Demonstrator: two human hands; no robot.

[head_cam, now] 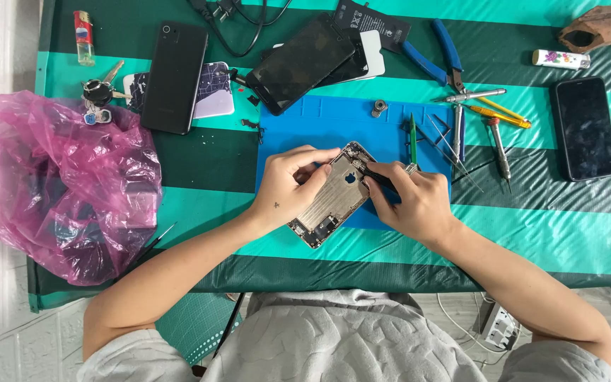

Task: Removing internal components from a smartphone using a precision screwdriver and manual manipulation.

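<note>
An opened phone housing (334, 198), silver inside with small parts, lies tilted on a blue work mat (334, 120). My left hand (288, 187) grips its left edge and steadies it. My right hand (411, 198) holds a thin dark tool (373, 175) whose tip touches the upper part of the housing.
Screwdrivers and tweezers (461, 131) and blue pliers (436, 56) lie right of the mat. A black phone (585, 127) rests far right, other phones (175, 74) and a screen (302, 60) at the back. A pink plastic bag (65, 184), keys (97, 95) and a lighter (83, 35) sit left.
</note>
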